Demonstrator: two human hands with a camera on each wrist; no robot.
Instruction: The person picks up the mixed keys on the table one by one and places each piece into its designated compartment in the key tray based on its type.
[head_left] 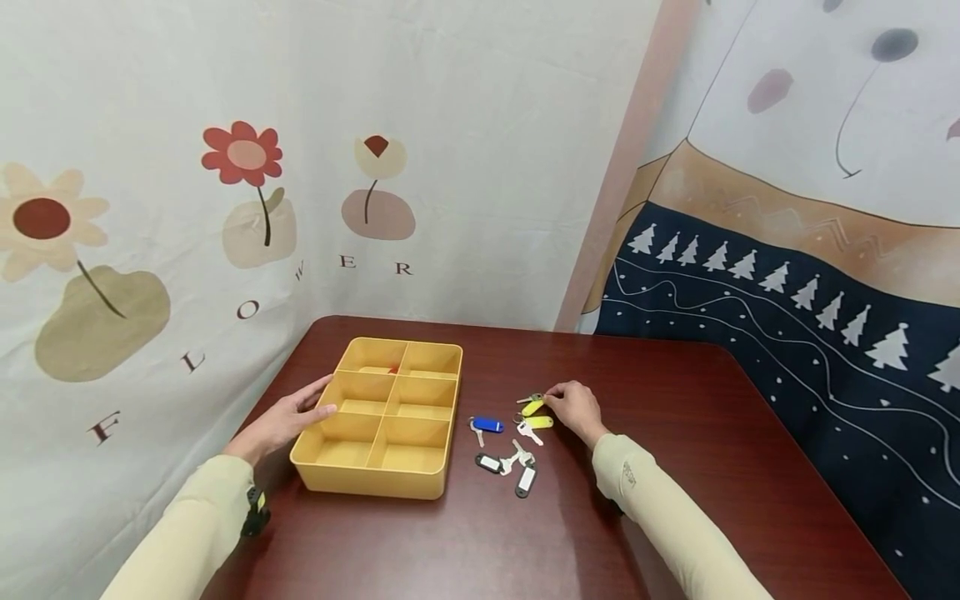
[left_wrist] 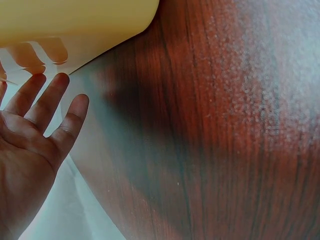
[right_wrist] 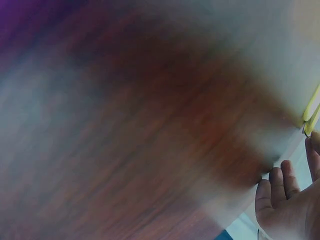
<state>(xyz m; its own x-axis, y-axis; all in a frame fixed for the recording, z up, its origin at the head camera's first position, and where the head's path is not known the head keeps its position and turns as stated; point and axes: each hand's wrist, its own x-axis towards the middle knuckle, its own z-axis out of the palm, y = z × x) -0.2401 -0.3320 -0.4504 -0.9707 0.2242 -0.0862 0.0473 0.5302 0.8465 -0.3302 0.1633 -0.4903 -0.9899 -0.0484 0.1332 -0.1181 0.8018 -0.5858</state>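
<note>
My left hand (head_left: 288,423) rests at the left side of a yellow six-compartment box (head_left: 441,483), thumb over the rim. In the left wrist view its fingers (left_wrist: 55,97) are straight and spread at the outer wall. My right hand (head_left: 577,408) pinches the end of a yellow key tag (head_left: 533,407) with a key (head_left: 527,399), the farthest of the keys. Just nearer lies a second yellow tag (head_left: 538,422) with a silver key (head_left: 529,432). Left of these is a blue tag (head_left: 488,425) with its key (head_left: 477,435).
Two black-framed tags, one to the left (head_left: 489,463) and one nearer (head_left: 526,481), lie with silver keys beside the box. A small red item (head_left: 393,369) shows in the back left compartment. Printed curtains (head_left: 487,167) hang behind the dark red-brown table (head_left: 675,500).
</note>
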